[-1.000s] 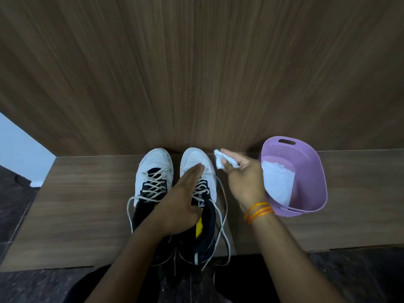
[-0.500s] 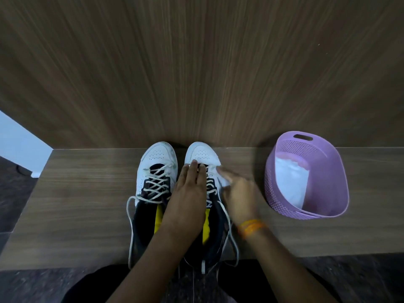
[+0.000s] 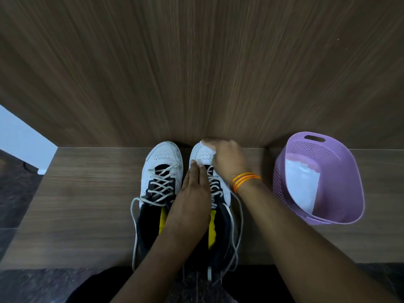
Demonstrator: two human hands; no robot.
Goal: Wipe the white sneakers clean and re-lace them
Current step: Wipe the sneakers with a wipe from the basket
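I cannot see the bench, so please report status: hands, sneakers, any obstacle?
Left hand flat on one sneaker, over its laces. Right hand holds white wipe to its toe. Purple basket aside, nothing blocks.

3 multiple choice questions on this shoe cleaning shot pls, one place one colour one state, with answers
1. Where is the purple basket? A) right of the sneakers B) between them C) on the floor
2. What colour are the wrist bands? A) green B) orange C) black
3. What is the right hand doing? A) lying empty B) pulling a lace C) pressing a wipe on a sneaker toe
Answers: 1A, both sneakers lie to its left; 2B, orange loops circle the right wrist; 3C, white wipe shows under that hand.
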